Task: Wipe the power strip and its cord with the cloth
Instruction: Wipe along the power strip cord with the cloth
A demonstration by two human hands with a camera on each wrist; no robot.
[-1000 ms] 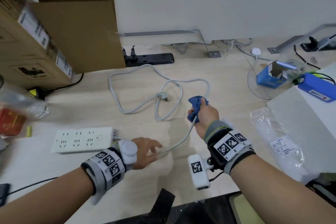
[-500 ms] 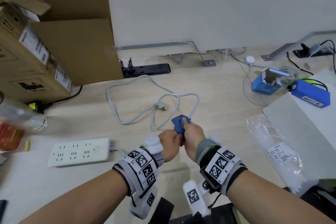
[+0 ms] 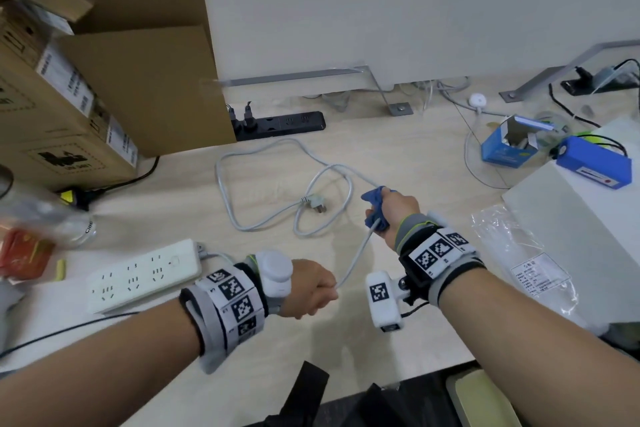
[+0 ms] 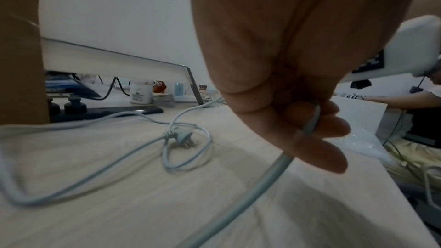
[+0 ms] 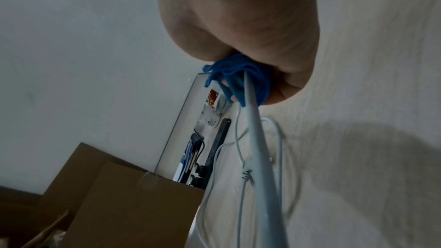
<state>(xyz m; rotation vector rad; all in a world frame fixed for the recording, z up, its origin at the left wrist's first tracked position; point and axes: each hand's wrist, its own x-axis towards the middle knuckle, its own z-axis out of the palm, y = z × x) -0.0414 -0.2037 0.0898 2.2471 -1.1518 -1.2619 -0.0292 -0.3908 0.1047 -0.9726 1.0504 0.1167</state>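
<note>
A pale wood-grain table [image 3: 398, 149] runs back to a plain white partition wall [image 3: 381, 3]. Grey metal brackets [image 3: 388, 94] foot that wall. Brown cardboard boxes [image 3: 131, 87] stand against it on the left, under soft, even light.

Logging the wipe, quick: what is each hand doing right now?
Left hand: closed, pinching the cord.
Right hand: closed, gripping the cloth wrapped round the cord.

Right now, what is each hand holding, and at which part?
The left hand pinches the cord near the power strip end. The right hand grips the cloth, wrapped round the cord farther along.
</note>
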